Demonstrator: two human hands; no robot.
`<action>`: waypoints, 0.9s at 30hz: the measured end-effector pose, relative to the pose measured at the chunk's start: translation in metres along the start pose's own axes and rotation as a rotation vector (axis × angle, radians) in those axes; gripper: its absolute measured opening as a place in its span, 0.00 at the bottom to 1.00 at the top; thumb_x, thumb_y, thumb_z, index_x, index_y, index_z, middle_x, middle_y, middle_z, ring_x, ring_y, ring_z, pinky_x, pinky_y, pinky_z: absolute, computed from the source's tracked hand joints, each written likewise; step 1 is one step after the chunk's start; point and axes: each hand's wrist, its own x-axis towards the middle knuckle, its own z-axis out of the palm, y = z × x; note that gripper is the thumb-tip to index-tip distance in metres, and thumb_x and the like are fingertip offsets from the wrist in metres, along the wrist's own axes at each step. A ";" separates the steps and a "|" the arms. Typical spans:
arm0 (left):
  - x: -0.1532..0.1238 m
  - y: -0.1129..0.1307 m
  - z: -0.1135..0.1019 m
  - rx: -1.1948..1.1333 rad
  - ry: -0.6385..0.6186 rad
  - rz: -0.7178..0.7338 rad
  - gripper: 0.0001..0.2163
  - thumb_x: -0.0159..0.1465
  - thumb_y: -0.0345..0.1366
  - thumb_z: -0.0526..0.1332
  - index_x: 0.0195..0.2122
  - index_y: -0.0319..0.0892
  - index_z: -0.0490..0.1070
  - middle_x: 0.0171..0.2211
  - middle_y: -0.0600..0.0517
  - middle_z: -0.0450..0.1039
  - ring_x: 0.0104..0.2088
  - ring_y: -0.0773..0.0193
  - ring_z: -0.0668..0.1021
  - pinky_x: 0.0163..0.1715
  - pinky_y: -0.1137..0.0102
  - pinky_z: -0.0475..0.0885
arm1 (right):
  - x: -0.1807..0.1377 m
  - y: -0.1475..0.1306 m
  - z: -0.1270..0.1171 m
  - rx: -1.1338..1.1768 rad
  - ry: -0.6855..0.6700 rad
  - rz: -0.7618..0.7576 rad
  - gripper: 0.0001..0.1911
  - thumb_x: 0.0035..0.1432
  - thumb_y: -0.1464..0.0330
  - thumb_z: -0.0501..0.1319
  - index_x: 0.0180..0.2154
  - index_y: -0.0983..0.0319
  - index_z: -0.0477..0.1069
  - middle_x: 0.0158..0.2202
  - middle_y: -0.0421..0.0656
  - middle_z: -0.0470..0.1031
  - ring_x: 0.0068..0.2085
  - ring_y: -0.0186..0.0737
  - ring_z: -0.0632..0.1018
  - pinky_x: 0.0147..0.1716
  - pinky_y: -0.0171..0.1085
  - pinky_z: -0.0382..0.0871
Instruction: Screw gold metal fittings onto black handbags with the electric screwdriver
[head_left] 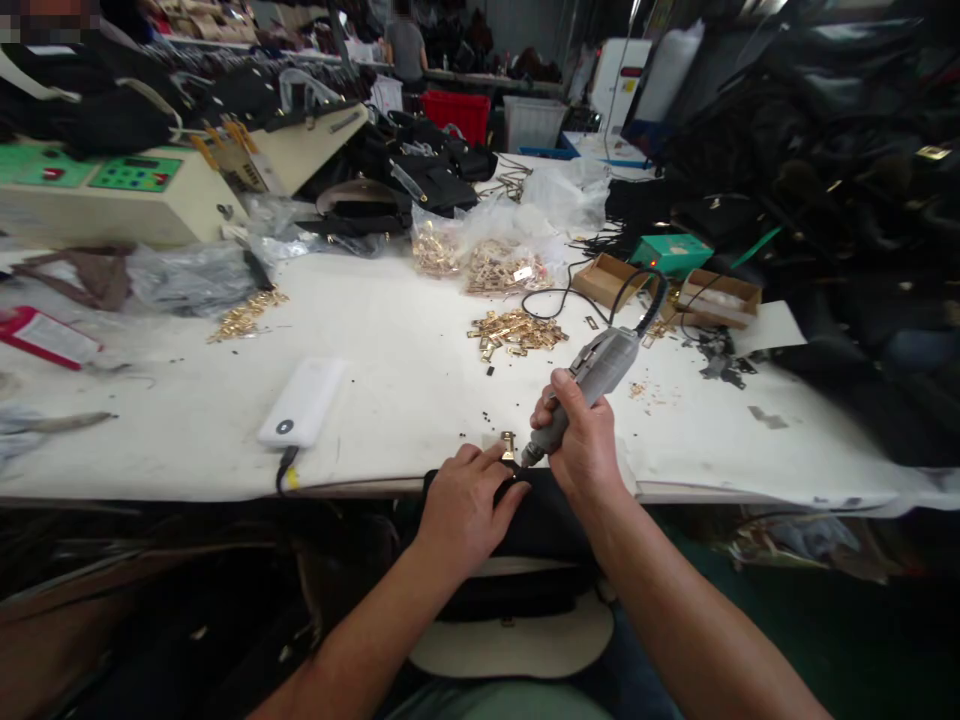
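Observation:
My right hand (589,445) is wrapped round a grey electric screwdriver (609,358), which slants down to the left with a cable at its top end. Its tip is close to my left fingertips, beside a small gold metal plate (508,443) at the table's front edge. My left hand (463,505) is closed on the edge of a black bag (553,515), thumb and fingers near the plate. The fingers hide part of the bag's edge, and whether the tip touches a screw is too small to tell. Below, the bag's pale cream part (517,645) rests over my lap.
A heap of gold fittings (517,332) lies on the white table (390,380), before plastic bags (499,255) of similar parts. Left are a white power bank (304,400) and a beige machine (150,205); right, a green box (673,255) and cardboard boxes (718,298). One person (405,48) stands far back.

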 end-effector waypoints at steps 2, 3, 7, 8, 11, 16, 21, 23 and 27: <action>0.000 0.001 -0.001 0.009 -0.010 0.003 0.07 0.69 0.40 0.63 0.39 0.44 0.79 0.57 0.48 0.76 0.46 0.53 0.76 0.44 0.55 0.76 | -0.003 0.002 0.001 -0.018 -0.004 0.001 0.19 0.53 0.56 0.72 0.31 0.61 0.68 0.20 0.35 0.67 0.19 0.31 0.68 0.17 0.31 0.63; 0.000 0.001 -0.001 0.015 -0.014 0.007 0.07 0.69 0.39 0.63 0.39 0.44 0.79 0.57 0.48 0.77 0.45 0.53 0.76 0.44 0.55 0.76 | -0.004 0.003 0.001 -0.027 -0.006 0.000 0.19 0.53 0.55 0.72 0.31 0.61 0.68 0.20 0.35 0.67 0.19 0.31 0.68 0.17 0.31 0.63; 0.002 0.002 -0.003 0.036 -0.016 0.019 0.06 0.69 0.36 0.62 0.42 0.44 0.79 0.56 0.49 0.77 0.46 0.54 0.76 0.44 0.56 0.76 | -0.005 0.005 0.002 -0.052 -0.007 -0.013 0.20 0.53 0.54 0.71 0.32 0.60 0.68 0.20 0.34 0.68 0.18 0.31 0.67 0.17 0.31 0.64; 0.002 0.002 -0.004 0.040 -0.015 0.019 0.05 0.69 0.36 0.63 0.42 0.44 0.79 0.56 0.49 0.77 0.46 0.54 0.76 0.44 0.56 0.77 | -0.005 0.006 0.002 -0.052 -0.007 -0.014 0.20 0.52 0.54 0.72 0.32 0.60 0.68 0.20 0.34 0.68 0.18 0.31 0.68 0.17 0.31 0.64; 0.003 0.002 -0.004 0.050 -0.021 0.018 0.05 0.68 0.36 0.64 0.40 0.44 0.79 0.55 0.49 0.78 0.45 0.54 0.77 0.44 0.57 0.77 | -0.005 0.005 0.001 -0.045 0.011 -0.020 0.20 0.51 0.54 0.72 0.32 0.61 0.69 0.20 0.34 0.68 0.18 0.31 0.68 0.16 0.31 0.63; 0.003 0.000 -0.002 0.047 -0.027 0.014 0.05 0.69 0.37 0.63 0.40 0.44 0.79 0.55 0.50 0.77 0.47 0.54 0.77 0.46 0.56 0.77 | -0.004 0.007 -0.002 -0.054 0.036 -0.029 0.20 0.51 0.54 0.73 0.32 0.61 0.69 0.20 0.35 0.68 0.19 0.31 0.68 0.17 0.31 0.62; 0.004 0.000 0.000 0.046 -0.034 0.012 0.05 0.68 0.36 0.64 0.42 0.45 0.79 0.56 0.50 0.77 0.47 0.54 0.77 0.47 0.57 0.77 | -0.004 0.011 -0.002 -0.024 0.044 -0.014 0.21 0.50 0.53 0.73 0.32 0.61 0.69 0.19 0.34 0.68 0.18 0.31 0.67 0.16 0.31 0.61; 0.004 0.000 -0.001 0.050 -0.039 0.008 0.05 0.68 0.36 0.64 0.42 0.45 0.79 0.56 0.49 0.77 0.47 0.54 0.77 0.46 0.57 0.77 | -0.005 0.011 -0.001 -0.010 0.038 -0.014 0.21 0.50 0.54 0.73 0.32 0.61 0.69 0.19 0.34 0.67 0.18 0.30 0.67 0.16 0.31 0.61; 0.004 0.002 -0.003 0.052 -0.052 0.004 0.05 0.68 0.36 0.64 0.42 0.44 0.79 0.56 0.49 0.77 0.47 0.54 0.77 0.45 0.56 0.77 | -0.005 0.009 -0.001 -0.012 0.021 -0.014 0.20 0.52 0.54 0.72 0.30 0.60 0.68 0.20 0.34 0.67 0.19 0.30 0.67 0.17 0.31 0.62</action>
